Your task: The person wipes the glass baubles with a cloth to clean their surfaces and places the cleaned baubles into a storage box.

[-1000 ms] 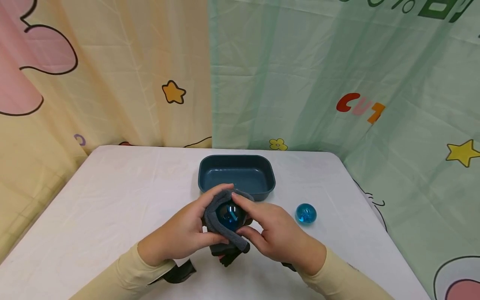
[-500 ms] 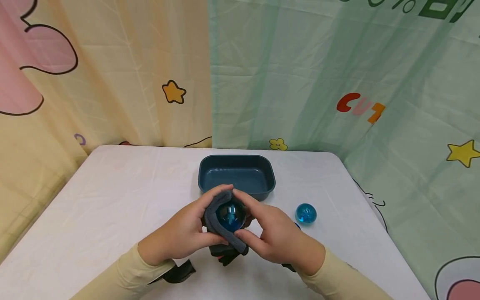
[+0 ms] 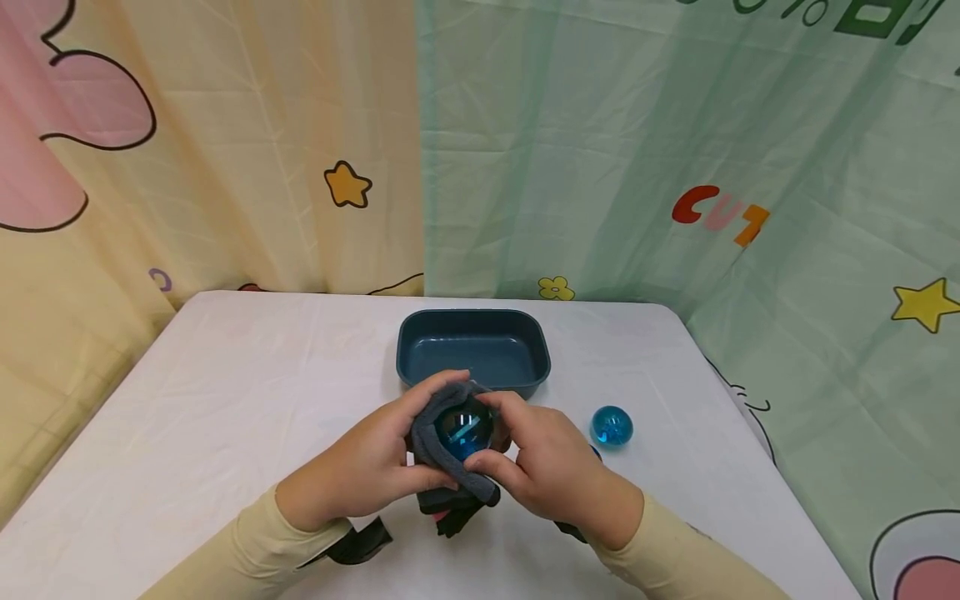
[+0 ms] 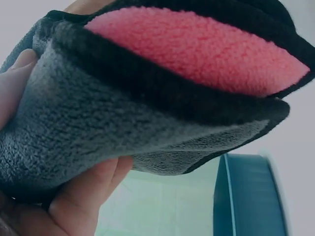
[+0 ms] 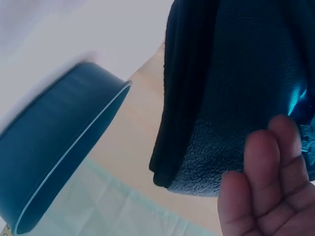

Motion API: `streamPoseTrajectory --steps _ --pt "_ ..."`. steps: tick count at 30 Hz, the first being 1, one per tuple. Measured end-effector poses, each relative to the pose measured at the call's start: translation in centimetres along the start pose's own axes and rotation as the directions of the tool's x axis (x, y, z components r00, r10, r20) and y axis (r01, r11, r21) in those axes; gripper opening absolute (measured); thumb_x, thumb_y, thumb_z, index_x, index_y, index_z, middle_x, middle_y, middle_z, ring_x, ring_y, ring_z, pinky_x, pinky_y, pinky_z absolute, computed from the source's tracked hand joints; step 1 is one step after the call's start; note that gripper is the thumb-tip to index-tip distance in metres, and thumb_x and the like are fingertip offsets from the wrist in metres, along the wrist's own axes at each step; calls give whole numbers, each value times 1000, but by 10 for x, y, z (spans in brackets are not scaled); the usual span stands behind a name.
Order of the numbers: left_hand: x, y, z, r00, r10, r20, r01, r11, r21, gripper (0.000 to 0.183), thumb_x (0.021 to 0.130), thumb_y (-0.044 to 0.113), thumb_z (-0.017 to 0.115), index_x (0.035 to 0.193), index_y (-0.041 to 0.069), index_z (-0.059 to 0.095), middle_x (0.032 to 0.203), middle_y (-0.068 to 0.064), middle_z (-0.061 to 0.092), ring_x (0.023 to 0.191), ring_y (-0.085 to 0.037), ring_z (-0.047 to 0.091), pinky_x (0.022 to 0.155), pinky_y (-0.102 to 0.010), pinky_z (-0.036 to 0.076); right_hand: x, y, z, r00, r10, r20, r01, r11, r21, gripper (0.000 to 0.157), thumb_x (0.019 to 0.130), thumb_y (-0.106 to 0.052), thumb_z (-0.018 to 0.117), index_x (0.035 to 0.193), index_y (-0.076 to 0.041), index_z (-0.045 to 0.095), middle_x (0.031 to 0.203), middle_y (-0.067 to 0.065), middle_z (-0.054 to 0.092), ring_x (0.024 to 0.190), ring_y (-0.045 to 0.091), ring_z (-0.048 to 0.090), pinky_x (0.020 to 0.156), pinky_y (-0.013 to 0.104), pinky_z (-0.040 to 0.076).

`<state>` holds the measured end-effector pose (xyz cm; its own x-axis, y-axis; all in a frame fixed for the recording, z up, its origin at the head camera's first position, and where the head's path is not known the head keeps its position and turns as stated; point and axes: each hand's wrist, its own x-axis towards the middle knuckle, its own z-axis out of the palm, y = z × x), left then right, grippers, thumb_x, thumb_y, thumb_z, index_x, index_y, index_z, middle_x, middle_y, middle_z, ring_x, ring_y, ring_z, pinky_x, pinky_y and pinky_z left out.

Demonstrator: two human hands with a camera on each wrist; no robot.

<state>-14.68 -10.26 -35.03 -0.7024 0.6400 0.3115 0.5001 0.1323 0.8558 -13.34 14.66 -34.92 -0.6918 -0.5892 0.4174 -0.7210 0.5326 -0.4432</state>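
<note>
Just in front of the bin, a dark, shiny blue ball (image 3: 467, 429) sits in a folded grey cloth (image 3: 429, 429). My left hand (image 3: 360, 467) holds the cloth around the ball's left side, thumb below and fingers above. From the right, my right hand (image 3: 551, 462) grips the ball, its thumb at the lower edge and index finger at the upper right. In the left wrist view, the cloth (image 4: 98, 108) has black edging and a pink inner side. Fingers (image 5: 261, 167) of my right hand lie against the cloth in the right wrist view.
A dark teal rectangular bin (image 3: 472, 358) stands behind my hands on the white-covered table (image 3: 300, 375). To the right lies a clear light-blue ball (image 3: 612, 427). A sliver of another blue thing (image 3: 596, 452) shows past my right hand. Printed curtains (image 3: 555, 167) hang behind.
My right hand has shifted its hold, its index finger sliding off the cloth's top toward the ball's right side. The ball has turned slightly within the cloth. My left hand has barely moved.
</note>
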Motion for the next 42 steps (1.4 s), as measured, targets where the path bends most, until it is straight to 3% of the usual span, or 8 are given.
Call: streamPoseTrajectory --steps 6,10,15,20,26,31,36,42 --pt "-1 -3 -1 1000 22 -2 -22 999 -32 99 86 9 88 164 19 30 154 -10 55 128 -17 65 100 -29 59 -1 2 -3 995 -38 91 30 996 84 76 100 -21 74 161 -3 32 124 2 73 96 7 68 86 26 61" --pt "-2 -4 -2 1000 17 3 -16 998 -54 99 86 8 88 165 20 29 152 -10 57 128 -16 65 99 -29 59 -1 4 -5 987 -133 85 133 991 3 78 98 -15 75 163 -3 33 133 5 73 103 10 73 92 30 61" --pt "0 -1 -1 1000 10 4 -10 1000 -16 99 86 12 89 164 21 30 153 -7 56 131 -17 63 105 -28 56 -1 3 -4 988 -157 -6 156 984 -90 67 101 -32 72 152 1 45 119 6 76 88 10 73 81 25 61" --pt "1 0 2 1000 13 -3 -13 1000 4 97 86 14 88 164 21 31 155 -6 54 134 -19 61 108 -28 53 -2 1 1 998 -51 -42 50 999 -16 65 104 -55 54 138 1 51 98 1 75 79 7 68 70 20 58" --pt "0 -3 2 999 32 -9 -32 999 5 98 86 12 88 164 20 30 155 -7 54 131 -17 62 104 -28 56 -3 4 0 998 -48 29 44 989 140 70 104 -29 69 158 -2 34 118 4 75 90 7 66 80 25 60" --pt "-2 -4 0 1000 25 -2 -25 999 -35 98 87 10 87 165 20 28 153 -10 56 128 -15 65 99 -29 59 -2 6 -5 986 -145 85 137 986 91 76 102 -15 69 165 -5 28 137 6 71 105 9 72 94 30 61" --pt "-1 -3 -1 1000 19 -1 -19 1000 -18 98 87 11 87 165 21 29 154 -9 55 130 -16 64 103 -28 57 -2 5 -4 986 -168 23 169 984 -51 72 98 -21 76 158 1 41 127 6 75 101 12 75 89 29 62" --pt "1 -3 2 1000 11 -4 -10 1000 19 97 87 14 88 164 23 30 156 -6 53 133 -17 61 107 -27 54 -2 2 1 999 -12 -33 10 999 -50 60 97 -40 75 136 1 54 93 0 74 76 4 65 67 19 55"
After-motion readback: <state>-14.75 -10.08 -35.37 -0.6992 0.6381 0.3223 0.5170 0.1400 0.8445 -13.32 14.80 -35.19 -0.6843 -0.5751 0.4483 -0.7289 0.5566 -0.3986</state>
